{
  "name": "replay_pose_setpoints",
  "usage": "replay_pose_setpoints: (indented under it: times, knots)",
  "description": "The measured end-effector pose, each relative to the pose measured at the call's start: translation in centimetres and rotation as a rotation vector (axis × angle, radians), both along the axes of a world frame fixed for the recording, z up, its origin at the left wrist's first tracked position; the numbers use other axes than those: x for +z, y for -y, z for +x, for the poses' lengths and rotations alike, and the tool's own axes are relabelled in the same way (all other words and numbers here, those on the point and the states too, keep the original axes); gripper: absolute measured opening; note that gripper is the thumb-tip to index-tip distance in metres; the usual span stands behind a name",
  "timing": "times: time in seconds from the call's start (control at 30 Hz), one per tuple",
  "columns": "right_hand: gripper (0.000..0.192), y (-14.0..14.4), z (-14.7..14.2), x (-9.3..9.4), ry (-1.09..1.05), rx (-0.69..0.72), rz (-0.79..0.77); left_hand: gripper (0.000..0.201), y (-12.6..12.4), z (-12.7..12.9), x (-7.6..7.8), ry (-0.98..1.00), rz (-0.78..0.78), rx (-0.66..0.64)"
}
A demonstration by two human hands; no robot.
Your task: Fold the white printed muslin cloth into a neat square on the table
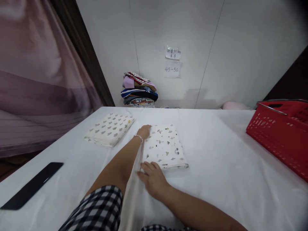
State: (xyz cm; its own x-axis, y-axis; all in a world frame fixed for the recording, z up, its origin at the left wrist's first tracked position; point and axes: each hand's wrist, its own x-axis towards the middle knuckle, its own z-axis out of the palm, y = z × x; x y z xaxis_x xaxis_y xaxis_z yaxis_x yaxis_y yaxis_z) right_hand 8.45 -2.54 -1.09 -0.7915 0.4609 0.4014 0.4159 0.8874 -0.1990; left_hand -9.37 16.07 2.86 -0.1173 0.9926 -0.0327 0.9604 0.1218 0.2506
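Two bare hands work a folded cloth [163, 144], white w/ small scattered plant-like motifs, lying approx. mid-table, a flat rect. pad w/ layered near edge. The L hand [143, 131], silvery bracelet [138, 138] at its wrist, touches the far L corner; the R hand [155, 181] lays bent fingers on the near L corner. Can't tell if either pinches the fabric. Sleeve [101, 205] on the L arm: black-and-white check.

Count: 2 folded cloths on the table, incl. a second cloth [110, 130] w/ rows of grey motifs, to the L, apart from the first; 1 slim, smooth black slab [32, 186], near L; 1 perforated red basket [281, 131] w/ metal handle, far R.

Table [216, 179] has a smooth white top. Bkgd: pale panelled wall [183, 25] w/ 2 handwritten paper notes [172, 69], lower reading "45-50"; 1 stack of multicol. folded fabrics [139, 91] beyond the table; silky mauve curtain [43, 80], L.
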Motion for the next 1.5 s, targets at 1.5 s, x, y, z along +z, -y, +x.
replay_pose_setpoints:
  times: [1.5]
  knots:
    - [0.039, -6.0, 23.7, 1.2, 0.069, -0.279, 0.155, 0.029, 17.4, 2.6, 0.4, 0.243, -0.076, 0.029]
